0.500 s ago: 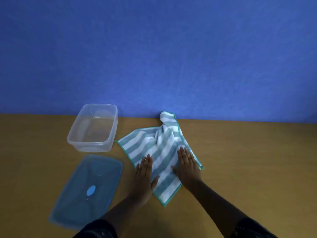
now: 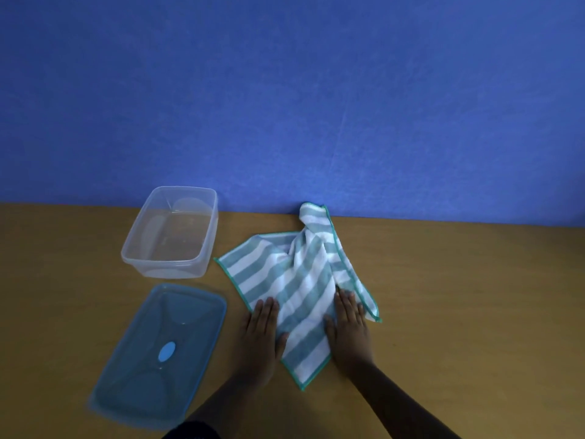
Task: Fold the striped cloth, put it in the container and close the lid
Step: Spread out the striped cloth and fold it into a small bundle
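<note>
Striped cloth (image 2: pixel 294 280) lies rumpled, unfolded, right of clear container (image 2: pixel 172 232); lid (image 2: pixel 158 359) lies near-left. Left hand (image 2: pixel 261 332) and right hand (image 2: pixel 348 327) press flat on its near corner, fingers straight.

I see left hand (image 2: pixel 262 327) flat on striped cloth (image 2: pixel 297 280) near edge | right hand (image 2: pixel 348 324) flat beside it | cloth bunched at wall (image 2: pixel 285 90) | container (image 2: pixel 172 232) open | lid (image 2: pixel 161 353) on table (image 2: pixel 474 296)

both forearms cut off at bottom edge, striped cloth (image 2: pixel 294 280) partly hidden under left hand (image 2: pixel 261 331) and right hand (image 2: pixel 348 324)
</note>
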A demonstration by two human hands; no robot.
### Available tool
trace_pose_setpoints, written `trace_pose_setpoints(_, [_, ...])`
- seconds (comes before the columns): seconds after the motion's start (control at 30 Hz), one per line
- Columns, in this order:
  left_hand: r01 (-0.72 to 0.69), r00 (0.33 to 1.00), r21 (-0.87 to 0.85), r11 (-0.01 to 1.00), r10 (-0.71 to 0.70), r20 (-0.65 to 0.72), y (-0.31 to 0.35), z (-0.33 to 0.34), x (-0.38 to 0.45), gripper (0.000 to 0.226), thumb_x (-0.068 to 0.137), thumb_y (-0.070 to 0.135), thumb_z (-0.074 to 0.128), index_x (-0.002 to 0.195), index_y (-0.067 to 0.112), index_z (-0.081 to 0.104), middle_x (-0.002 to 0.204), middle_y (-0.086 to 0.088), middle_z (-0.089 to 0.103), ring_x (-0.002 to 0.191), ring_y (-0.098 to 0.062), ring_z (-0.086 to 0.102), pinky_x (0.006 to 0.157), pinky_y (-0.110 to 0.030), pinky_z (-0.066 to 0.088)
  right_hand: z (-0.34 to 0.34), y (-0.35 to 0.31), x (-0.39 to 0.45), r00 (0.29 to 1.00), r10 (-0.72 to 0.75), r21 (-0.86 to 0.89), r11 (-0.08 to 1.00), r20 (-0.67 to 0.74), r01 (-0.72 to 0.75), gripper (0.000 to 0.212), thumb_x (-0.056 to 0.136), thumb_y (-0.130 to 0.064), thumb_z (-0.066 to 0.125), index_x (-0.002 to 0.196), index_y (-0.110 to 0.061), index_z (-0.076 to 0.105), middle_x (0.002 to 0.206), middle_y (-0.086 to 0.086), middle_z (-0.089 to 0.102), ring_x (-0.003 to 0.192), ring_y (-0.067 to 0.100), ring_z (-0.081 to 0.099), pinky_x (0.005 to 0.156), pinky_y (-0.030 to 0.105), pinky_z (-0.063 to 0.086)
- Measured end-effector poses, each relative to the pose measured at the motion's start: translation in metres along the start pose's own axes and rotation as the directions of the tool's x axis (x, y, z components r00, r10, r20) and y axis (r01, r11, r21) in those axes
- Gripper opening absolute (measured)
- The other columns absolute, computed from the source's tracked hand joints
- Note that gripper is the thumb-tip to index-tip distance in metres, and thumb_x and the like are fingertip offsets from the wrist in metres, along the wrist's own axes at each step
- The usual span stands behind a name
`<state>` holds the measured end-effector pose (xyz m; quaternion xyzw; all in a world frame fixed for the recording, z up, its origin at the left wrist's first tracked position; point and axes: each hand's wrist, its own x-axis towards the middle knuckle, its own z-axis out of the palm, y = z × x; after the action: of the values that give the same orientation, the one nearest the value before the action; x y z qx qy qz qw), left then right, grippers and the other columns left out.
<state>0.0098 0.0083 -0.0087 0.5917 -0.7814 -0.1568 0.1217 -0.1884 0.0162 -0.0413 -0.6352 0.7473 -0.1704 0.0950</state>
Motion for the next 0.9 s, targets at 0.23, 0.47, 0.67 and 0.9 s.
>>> trace_pose_setpoints(0.23, [-0.019,0.998,0.015,1.0,0.018,0.057,-0.008,0.006,0.002,0.067,0.095,0.045,0.01,0.125,0.005,0.055,0.129,-0.01,0.059,0.119,-0.029,0.055,0.107,-0.03,0.019,0.001,0.003,-0.001,1.0,-0.014,0.008,1.0,-0.002,0.014,0.058,0.097,-0.038,0.035,0.148,-0.016,0.017,0.157,0.001,0.019,0.141,0.006,-0.004,0.116,0.024,-0.006])
trace_pose_setpoints(0.47, [-0.139,0.99,-0.024,0.99,0.137,-0.039,-0.009,0.008,-0.002,0.061,0.089,0.045,0.034,0.135,0.006,0.042,0.144,-0.008,0.04,0.135,-0.022,0.03,0.108,-0.03,0.017,0.001,0.003,-0.001,1.0,-0.017,0.015,1.0,-0.012,0.018,0.057,0.097,-0.037,0.035,0.147,-0.015,0.02,0.156,0.001,0.021,0.142,0.007,-0.001,0.117,0.025,-0.003])
trace_pose_setpoints(0.67, [-0.501,0.863,0.134,0.855,0.505,0.004,-0.007,0.006,-0.008,0.065,0.083,0.058,0.038,0.125,0.011,0.055,0.135,-0.004,0.054,0.124,-0.022,0.051,0.102,-0.033,0.031,-0.002,0.003,-0.003,1.0,-0.016,0.036,0.999,-0.015,0.016,0.057,0.097,-0.037,0.036,0.147,-0.015,0.02,0.155,0.001,0.023,0.144,0.01,0.004,0.118,0.027,0.0])
trace_pose_setpoints(0.9, [-0.469,0.879,0.162,0.868,0.477,-0.012,-0.003,0.001,-0.008,0.063,0.079,0.058,0.039,0.115,0.012,0.064,0.126,-0.003,0.062,0.114,-0.018,0.059,0.089,-0.032,0.051,-0.005,0.002,-0.004,0.999,-0.026,0.042,0.999,-0.03,0.027,0.055,0.097,-0.033,0.04,0.146,-0.013,0.025,0.154,0.003,0.026,0.144,0.011,0.007,0.118,0.027,0.001])
